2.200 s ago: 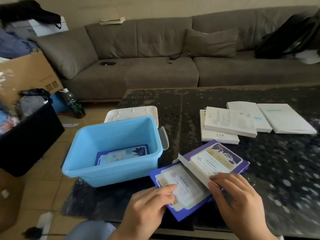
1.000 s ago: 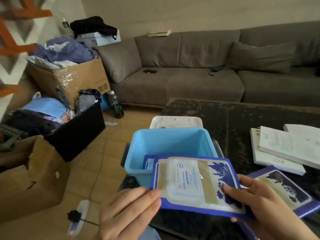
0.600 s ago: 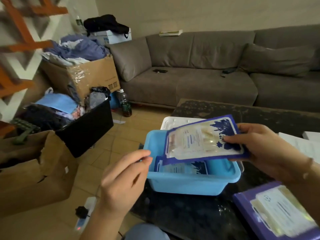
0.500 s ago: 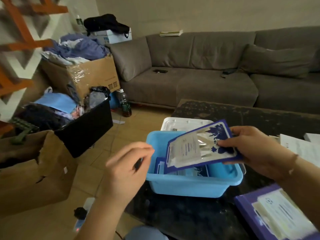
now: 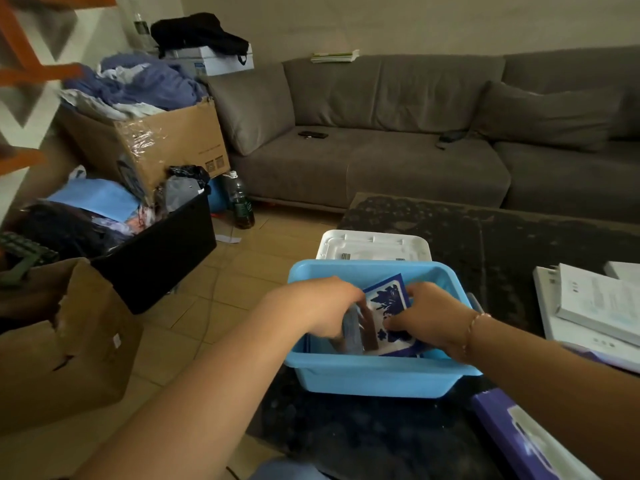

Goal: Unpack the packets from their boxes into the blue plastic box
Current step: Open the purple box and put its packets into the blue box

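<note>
At frame centre we see a flat white packet with purple border and dark-blue leaf print [image 5: 389, 315] tilted inside the light-blue rectangular plastic box [image 5: 374, 375]. Our right hand [image 5: 427, 315] pinches its right edge; our left hand [image 5: 332, 308] curls round its left side

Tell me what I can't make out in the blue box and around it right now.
- Head view: the floor of the blue plastic box and any packets lying there, hidden by the left hand, the right hand and the near wall.
- Left fingertips, hidden behind the packet; its print is too small to read.
- The purple box, cut off by the bottom edge.
- The white lid, partly behind the box.
</note>
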`<move>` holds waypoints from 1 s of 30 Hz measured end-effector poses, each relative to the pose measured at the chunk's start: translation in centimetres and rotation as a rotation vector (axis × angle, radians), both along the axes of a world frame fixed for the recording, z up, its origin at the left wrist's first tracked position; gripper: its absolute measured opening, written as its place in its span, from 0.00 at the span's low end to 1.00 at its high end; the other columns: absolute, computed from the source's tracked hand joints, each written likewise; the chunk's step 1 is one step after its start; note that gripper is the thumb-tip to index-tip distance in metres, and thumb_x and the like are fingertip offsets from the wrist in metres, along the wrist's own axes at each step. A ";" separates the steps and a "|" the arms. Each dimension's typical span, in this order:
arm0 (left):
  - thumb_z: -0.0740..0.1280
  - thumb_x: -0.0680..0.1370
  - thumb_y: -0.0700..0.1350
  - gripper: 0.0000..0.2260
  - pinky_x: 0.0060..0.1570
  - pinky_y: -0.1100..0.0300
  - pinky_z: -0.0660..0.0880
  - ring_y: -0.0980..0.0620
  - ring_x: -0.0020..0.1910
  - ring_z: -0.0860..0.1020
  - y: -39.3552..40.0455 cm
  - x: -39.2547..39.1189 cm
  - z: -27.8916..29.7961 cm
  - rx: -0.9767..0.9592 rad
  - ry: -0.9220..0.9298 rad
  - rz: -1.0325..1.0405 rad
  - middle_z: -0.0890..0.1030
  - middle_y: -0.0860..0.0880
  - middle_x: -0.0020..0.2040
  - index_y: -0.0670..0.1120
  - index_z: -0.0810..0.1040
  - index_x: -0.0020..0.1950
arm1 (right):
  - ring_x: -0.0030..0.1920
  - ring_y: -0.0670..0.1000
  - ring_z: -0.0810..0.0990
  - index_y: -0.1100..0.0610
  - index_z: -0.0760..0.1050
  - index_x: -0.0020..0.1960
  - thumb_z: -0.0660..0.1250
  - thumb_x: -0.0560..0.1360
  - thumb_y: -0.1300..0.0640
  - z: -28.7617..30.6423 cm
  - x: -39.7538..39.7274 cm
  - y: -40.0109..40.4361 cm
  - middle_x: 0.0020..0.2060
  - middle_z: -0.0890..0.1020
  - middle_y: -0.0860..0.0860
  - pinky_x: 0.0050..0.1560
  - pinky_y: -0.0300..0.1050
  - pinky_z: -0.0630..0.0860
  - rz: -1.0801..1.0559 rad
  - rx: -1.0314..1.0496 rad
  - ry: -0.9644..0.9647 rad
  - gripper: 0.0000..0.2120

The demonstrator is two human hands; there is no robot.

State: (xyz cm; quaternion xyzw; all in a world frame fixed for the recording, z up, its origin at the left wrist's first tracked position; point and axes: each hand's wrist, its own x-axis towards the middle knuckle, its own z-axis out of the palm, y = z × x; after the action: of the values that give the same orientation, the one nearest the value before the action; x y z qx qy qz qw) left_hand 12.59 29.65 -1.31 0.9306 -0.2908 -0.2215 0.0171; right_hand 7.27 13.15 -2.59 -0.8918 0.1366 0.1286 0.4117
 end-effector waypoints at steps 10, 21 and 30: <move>0.63 0.78 0.34 0.25 0.34 0.59 0.69 0.45 0.49 0.75 -1.8 -0.2 -1.1 0.345 -0.001 -0.093 0.75 0.45 0.64 0.47 0.67 0.75 | 0.43 0.49 0.77 0.57 0.76 0.49 0.63 0.80 0.55 1.2 0.4 -0.7 0.42 0.80 0.50 0.46 0.40 0.73 0.429 -0.634 0.175 0.06; 0.56 0.83 0.41 0.17 0.46 0.53 0.64 0.45 0.48 0.68 -3.4 -0.2 -2.2 0.302 0.020 -0.045 0.73 0.42 0.66 0.43 0.66 0.72 | 0.39 0.50 0.73 0.61 0.79 0.58 0.62 0.78 0.63 -0.5 1.9 0.1 0.41 0.76 0.53 0.42 0.41 0.70 0.592 -0.850 0.335 0.11; 0.65 0.80 0.41 0.33 0.49 0.49 0.68 0.40 0.66 0.71 -4.4 -0.2 -3.0 0.600 -0.073 -0.167 0.65 0.43 0.72 0.51 0.50 0.80 | 0.41 0.51 0.73 0.61 0.79 0.51 0.64 0.78 0.57 -1.5 2.0 -0.4 0.40 0.76 0.53 0.44 0.43 0.70 0.563 -0.705 0.289 0.09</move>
State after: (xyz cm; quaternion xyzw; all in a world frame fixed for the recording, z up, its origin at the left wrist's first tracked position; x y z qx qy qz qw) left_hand 12.40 25.24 -4.29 0.8744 -0.2883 -0.2645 -0.2869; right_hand 9.30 12.72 -4.14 -0.9525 -0.0194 0.3038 0.0097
